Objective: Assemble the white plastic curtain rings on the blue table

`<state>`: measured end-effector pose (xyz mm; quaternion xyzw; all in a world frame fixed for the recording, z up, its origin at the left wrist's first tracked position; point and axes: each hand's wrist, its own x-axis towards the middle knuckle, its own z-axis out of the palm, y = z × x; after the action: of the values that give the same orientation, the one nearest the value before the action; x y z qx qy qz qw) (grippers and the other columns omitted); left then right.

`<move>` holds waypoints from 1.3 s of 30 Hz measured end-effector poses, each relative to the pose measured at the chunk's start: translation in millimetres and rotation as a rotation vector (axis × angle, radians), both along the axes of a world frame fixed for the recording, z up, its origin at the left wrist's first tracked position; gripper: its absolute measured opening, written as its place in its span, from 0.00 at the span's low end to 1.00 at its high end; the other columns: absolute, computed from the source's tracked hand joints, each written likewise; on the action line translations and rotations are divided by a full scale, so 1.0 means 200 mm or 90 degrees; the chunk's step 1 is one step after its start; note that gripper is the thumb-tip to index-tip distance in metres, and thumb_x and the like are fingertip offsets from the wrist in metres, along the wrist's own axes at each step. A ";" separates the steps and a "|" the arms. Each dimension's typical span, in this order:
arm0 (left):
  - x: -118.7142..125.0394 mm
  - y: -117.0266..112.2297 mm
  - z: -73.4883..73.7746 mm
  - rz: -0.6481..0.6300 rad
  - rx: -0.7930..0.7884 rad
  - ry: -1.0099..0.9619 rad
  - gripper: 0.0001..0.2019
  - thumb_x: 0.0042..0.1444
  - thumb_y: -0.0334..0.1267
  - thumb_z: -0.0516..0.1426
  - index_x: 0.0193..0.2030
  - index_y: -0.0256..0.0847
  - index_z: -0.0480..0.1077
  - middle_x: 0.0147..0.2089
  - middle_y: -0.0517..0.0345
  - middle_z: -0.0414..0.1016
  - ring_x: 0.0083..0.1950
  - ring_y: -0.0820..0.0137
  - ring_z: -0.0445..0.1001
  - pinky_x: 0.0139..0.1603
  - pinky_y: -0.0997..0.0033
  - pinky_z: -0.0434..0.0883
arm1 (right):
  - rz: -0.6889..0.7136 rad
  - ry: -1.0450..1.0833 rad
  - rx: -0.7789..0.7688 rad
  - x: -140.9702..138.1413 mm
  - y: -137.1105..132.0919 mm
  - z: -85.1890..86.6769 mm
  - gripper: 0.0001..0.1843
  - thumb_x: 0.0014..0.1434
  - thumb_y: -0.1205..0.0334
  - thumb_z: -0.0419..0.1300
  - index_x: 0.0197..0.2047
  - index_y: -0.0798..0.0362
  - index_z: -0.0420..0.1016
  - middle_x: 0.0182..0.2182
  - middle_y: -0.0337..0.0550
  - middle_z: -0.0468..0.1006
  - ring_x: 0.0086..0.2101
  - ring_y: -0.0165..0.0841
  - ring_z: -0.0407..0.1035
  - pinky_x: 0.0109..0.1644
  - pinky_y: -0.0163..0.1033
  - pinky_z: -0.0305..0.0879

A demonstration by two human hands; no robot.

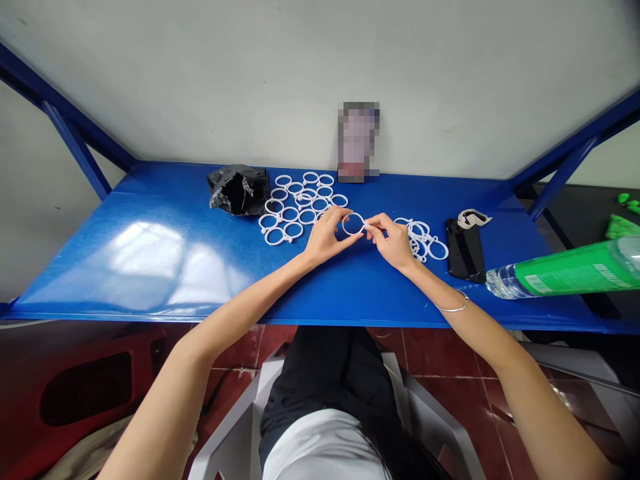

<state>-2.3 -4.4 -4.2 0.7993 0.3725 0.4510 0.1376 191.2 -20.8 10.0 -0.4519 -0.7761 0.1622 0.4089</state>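
Near the frame's centre, the left hand (325,239), half curled, holds a white ring (353,213) between thumb and finger; the right hand (393,243) pinches its right edge. Loose rings (306,209) lie left on the counter (330,293).

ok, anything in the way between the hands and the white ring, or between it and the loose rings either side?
Nothing visible blocks the hands: both are on the white ring. Sideways, only the hands: left hand toward the left cluster, right hand toward the right cluster.
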 end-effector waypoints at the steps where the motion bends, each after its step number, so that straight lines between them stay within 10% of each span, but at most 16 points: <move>1: 0.00 0.00 0.00 -0.001 -0.002 0.002 0.17 0.58 0.46 0.62 0.49 0.40 0.66 0.41 0.56 0.73 0.38 0.70 0.72 0.35 0.73 0.68 | -0.001 -0.001 0.000 0.00 0.00 0.00 0.10 0.68 0.56 0.53 0.39 0.50 0.71 0.24 0.38 0.78 0.23 0.31 0.72 0.30 0.34 0.66; 13: -0.01 0.01 0.01 0.006 -0.040 0.107 0.16 0.62 0.44 0.58 0.53 0.40 0.66 0.48 0.50 0.74 0.49 0.65 0.73 0.45 0.68 0.71 | 0.001 -0.007 0.019 -0.02 -0.02 -0.01 0.13 0.67 0.50 0.55 0.42 0.50 0.72 0.25 0.40 0.79 0.25 0.32 0.74 0.31 0.36 0.69; 22: 0.05 -0.10 0.19 0.035 0.014 0.363 0.18 0.64 0.37 0.54 0.59 0.35 0.63 0.50 0.44 0.74 0.51 0.58 0.73 0.44 0.65 0.72 | -0.014 -0.014 0.101 -0.04 -0.04 0.01 0.09 0.66 0.54 0.56 0.41 0.49 0.72 0.24 0.38 0.77 0.23 0.31 0.72 0.31 0.36 0.70; 28: 0.08 -0.28 0.23 0.078 -0.061 0.227 0.16 0.66 0.34 0.50 0.60 0.37 0.63 0.58 0.44 0.71 0.57 0.58 0.72 0.52 0.61 0.72 | 0.014 0.000 0.117 -0.05 -0.04 0.01 0.07 0.65 0.57 0.55 0.41 0.50 0.71 0.23 0.37 0.76 0.22 0.30 0.72 0.29 0.36 0.69; 39: 0.25 -0.46 -0.01 0.171 -0.208 -0.168 0.13 0.69 0.38 0.48 0.54 0.40 0.68 0.51 0.47 0.77 0.50 0.62 0.76 0.49 0.61 0.74 | 0.085 0.002 0.080 -0.06 -0.06 0.02 0.07 0.64 0.56 0.56 0.41 0.49 0.70 0.24 0.36 0.77 0.23 0.30 0.72 0.29 0.34 0.70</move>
<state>47.1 -96.7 -5.8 0.6438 0.5221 0.4997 0.2515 179.3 -33.4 14.9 -0.3724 -0.8123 0.1410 0.4262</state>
